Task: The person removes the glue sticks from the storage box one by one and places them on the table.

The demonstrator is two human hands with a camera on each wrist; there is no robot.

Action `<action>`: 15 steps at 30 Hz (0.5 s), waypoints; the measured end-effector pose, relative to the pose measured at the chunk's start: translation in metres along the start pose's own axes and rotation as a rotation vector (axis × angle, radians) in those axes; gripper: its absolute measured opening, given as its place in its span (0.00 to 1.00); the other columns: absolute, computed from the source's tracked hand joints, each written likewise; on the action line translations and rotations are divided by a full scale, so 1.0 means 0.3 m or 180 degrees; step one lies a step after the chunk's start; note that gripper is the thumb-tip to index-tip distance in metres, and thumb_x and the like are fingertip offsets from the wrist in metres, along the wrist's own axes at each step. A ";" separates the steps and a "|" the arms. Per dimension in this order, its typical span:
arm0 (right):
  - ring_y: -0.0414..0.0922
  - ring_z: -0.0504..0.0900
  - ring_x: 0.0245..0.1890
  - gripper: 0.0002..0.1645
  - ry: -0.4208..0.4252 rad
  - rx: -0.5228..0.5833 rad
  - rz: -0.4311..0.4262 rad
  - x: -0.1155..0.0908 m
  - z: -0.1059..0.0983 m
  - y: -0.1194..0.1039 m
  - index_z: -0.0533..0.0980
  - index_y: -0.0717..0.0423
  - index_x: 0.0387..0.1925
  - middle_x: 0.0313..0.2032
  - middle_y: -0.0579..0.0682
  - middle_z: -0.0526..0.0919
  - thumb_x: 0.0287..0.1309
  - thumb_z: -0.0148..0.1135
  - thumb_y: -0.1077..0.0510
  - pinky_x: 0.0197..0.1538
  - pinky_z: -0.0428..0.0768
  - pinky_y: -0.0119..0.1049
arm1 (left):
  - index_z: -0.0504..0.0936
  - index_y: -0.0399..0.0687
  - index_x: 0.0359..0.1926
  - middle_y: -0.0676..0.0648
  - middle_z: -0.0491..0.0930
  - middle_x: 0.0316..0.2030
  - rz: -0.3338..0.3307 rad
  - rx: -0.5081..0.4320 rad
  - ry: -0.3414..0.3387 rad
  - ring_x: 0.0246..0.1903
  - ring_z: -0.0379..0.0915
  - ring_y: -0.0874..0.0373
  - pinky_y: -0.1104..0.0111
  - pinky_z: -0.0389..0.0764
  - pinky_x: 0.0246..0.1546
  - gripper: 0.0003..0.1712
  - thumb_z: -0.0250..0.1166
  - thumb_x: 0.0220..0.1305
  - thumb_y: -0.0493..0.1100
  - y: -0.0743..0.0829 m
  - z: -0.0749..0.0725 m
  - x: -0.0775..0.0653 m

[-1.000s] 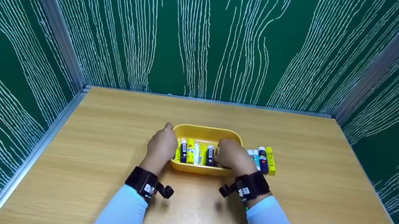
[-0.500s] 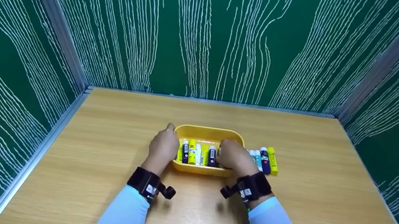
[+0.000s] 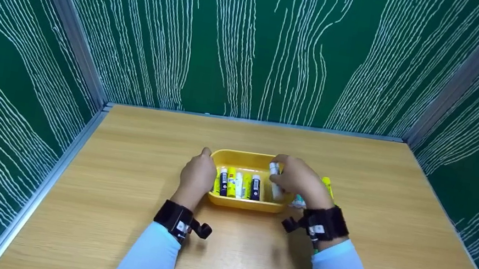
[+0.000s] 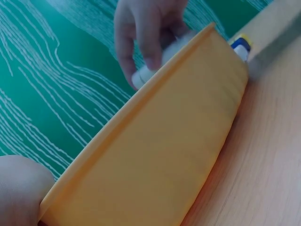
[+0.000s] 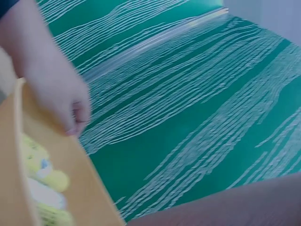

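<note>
My left hand grips the left end of a yellow plastic tray. In the right wrist view its fingers are curled over the tray's rim. Over the right end of the tray, my right hand holds a white glue stick, tilted, between thumb and fingers. The left wrist view has this white stick just above the rim, partly hidden by the tray wall. Inside the tray lies a row of several glue sticks, among them a dark one, a white one and a yellow one.
Outside the tray on the right, a yellow glue stick and a teal-and-white one lie on the wooden table, partly behind my right hand. Green panels with white lines enclose the table's back and sides.
My right hand has risen from inside the tray's right end and moved slightly right, with the white glue stick now visible in its fingers. My left hand stays on the tray.
</note>
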State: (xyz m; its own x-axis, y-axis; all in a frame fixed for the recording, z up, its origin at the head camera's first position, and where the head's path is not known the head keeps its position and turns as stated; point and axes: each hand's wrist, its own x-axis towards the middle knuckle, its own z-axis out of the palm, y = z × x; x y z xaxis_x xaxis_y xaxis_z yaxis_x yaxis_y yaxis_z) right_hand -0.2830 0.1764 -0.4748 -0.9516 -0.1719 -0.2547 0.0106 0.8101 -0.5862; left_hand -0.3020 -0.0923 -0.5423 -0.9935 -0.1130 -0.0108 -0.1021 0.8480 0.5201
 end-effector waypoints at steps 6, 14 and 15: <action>0.52 0.86 0.39 0.35 0.0104 0.0141 -0.0077 -0.017 -0.072 0.038 0.73 0.53 0.82 0.47 0.62 0.87 0.79 0.68 0.55 0.42 0.90 0.42 | 0.76 0.41 0.70 0.35 0.92 0.48 0.0011 0.0000 0.0008 0.46 0.93 0.41 0.47 0.93 0.43 0.19 0.47 0.93 0.46 -0.004 0.001 0.003; 0.59 0.88 0.51 0.38 0.0158 0.0305 0.0094 -0.033 -0.162 0.109 0.66 0.51 0.86 0.56 0.65 0.86 0.83 0.65 0.51 0.47 0.90 0.41 | 0.77 0.41 0.69 0.34 0.92 0.49 0.0009 -0.0015 0.0027 0.46 0.93 0.40 0.47 0.93 0.44 0.19 0.46 0.93 0.45 -0.003 -0.001 0.001; 0.59 0.87 0.51 0.39 0.0172 0.0298 0.0108 -0.035 -0.170 0.121 0.65 0.51 0.87 0.57 0.65 0.86 0.84 0.65 0.50 0.49 0.90 0.42 | 0.76 0.41 0.69 0.34 0.92 0.49 0.0005 -0.0019 0.0017 0.46 0.93 0.41 0.47 0.93 0.44 0.19 0.46 0.93 0.45 -0.002 -0.003 0.001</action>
State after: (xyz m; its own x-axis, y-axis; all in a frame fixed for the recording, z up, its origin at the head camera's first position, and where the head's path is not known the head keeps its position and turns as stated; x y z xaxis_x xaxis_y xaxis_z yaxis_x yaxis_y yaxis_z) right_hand -0.2883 0.2362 -0.4540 -0.9653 -0.1127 -0.2355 0.0695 0.7586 -0.6479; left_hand -0.3023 -0.0932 -0.5419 -0.9934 -0.1145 -0.0054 -0.1003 0.8450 0.5253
